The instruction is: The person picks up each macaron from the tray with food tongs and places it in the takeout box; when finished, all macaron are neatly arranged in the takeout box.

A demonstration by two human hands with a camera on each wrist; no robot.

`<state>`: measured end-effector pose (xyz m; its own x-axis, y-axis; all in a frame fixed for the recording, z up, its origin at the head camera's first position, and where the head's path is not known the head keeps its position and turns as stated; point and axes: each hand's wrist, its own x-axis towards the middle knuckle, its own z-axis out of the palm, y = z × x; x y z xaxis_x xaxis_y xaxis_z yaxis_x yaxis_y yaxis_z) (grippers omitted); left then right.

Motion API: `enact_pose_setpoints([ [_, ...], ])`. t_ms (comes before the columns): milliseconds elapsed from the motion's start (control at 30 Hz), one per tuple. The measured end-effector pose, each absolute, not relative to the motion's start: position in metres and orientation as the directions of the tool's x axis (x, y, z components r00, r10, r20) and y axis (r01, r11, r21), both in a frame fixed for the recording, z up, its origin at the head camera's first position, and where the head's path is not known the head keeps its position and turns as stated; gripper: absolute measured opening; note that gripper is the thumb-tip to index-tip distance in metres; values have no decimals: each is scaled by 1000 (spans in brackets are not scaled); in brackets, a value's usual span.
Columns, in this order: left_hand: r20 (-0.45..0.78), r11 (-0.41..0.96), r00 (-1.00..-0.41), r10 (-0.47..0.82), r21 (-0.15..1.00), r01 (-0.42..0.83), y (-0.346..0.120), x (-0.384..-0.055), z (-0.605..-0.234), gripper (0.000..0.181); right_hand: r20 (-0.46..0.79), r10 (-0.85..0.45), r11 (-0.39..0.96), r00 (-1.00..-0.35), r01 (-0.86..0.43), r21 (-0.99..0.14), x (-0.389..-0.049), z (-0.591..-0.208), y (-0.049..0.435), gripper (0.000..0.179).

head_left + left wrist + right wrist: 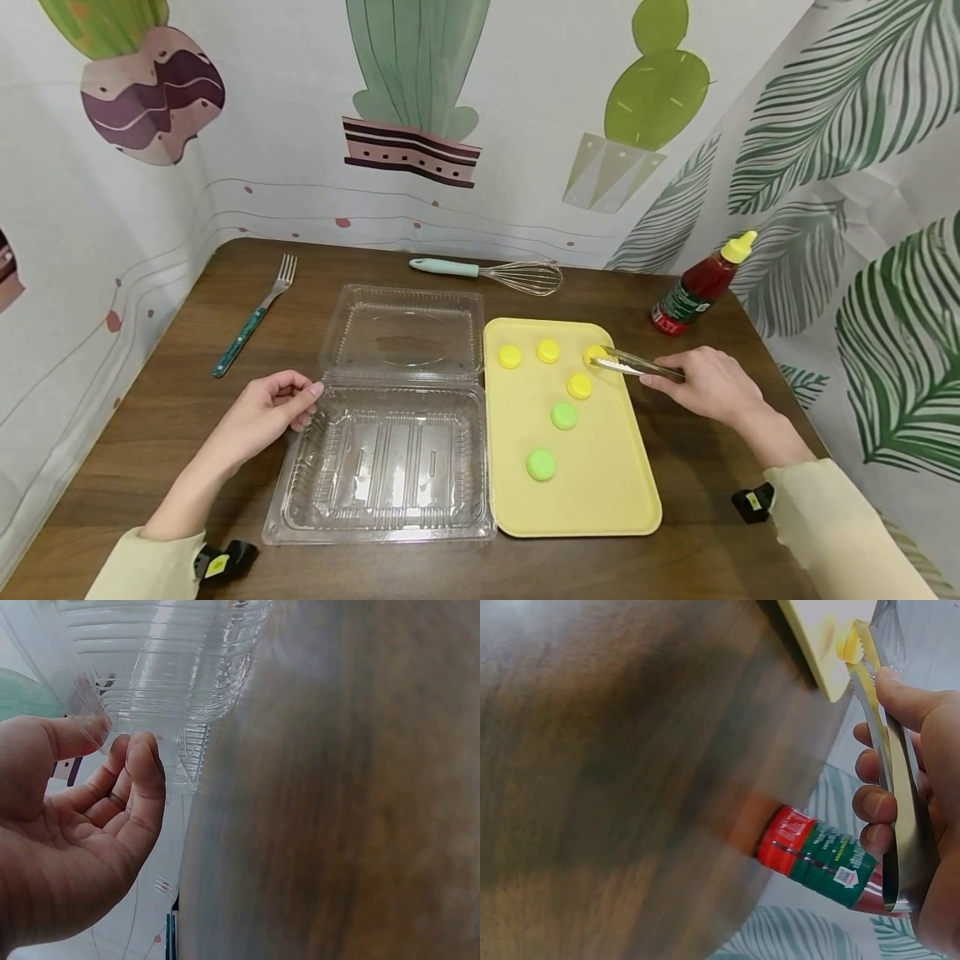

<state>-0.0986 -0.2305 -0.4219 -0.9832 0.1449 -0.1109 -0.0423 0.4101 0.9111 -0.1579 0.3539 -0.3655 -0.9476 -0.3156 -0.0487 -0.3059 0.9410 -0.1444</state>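
Observation:
My right hand (708, 383) grips metal tongs (904, 825), whose tips sit about a yellow macaron-like disc (594, 355) at the far right of a yellow tray (600, 492). Several more yellow discs (579, 386) and two green ones (541, 464) lie on that tray. My left hand (262, 417) pinches the left rim of a clear plastic clamshell container (390, 467) between thumb and fingers, near its hinge. The container lies open, its lid (405, 333) folded back, and nothing is inside. In the left wrist view the thumb and fingertips (141, 754) meet at the rim.
Beyond the container lies a whisk (480, 271) with a pale green handle. A fork (255, 317) is at the left of the brown table (187, 333). Behind my right hand stands a red sauce bottle (693, 292) with a yellow cap. A patterned cloth (292, 150) hangs behind the table.

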Motion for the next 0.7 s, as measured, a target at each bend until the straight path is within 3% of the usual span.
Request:
enact_pose_setpoints([
  [700, -124, 407, -982, 140, 912, -57, -230, -98, -422, 26, 63, -444, 885, -894, -449, -128, -161, -330, 309, 38],
])
